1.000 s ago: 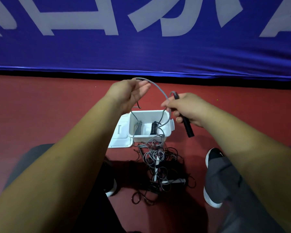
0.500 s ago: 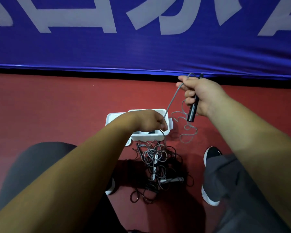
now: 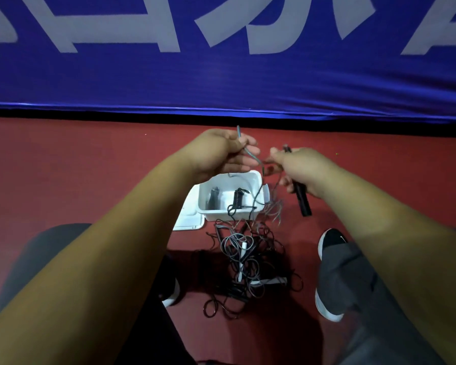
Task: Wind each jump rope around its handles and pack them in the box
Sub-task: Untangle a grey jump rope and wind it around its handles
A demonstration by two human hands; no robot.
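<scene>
My right hand (image 3: 299,167) grips a black jump rope handle (image 3: 302,202) that points down and to the right. Its grey cord (image 3: 251,156) runs left to my left hand (image 3: 221,151), which pinches it above the box. The white plastic box (image 3: 256,179) sits on the red floor below both hands, with two wound black ropes (image 3: 238,198) inside. A tangle of grey and black ropes (image 3: 245,262) lies on the floor in front of the box, between my feet.
The box's white lid (image 3: 190,217) lies flat at its left side. A blue banner (image 3: 221,61) with white lettering hangs along the far edge of the floor. My black shoes (image 3: 331,243) and grey trouser legs flank the rope pile.
My left hand has risen from the box's rim to pinch the cord higher up. My right hand has come down and to the left with the handle, close to the left hand.
</scene>
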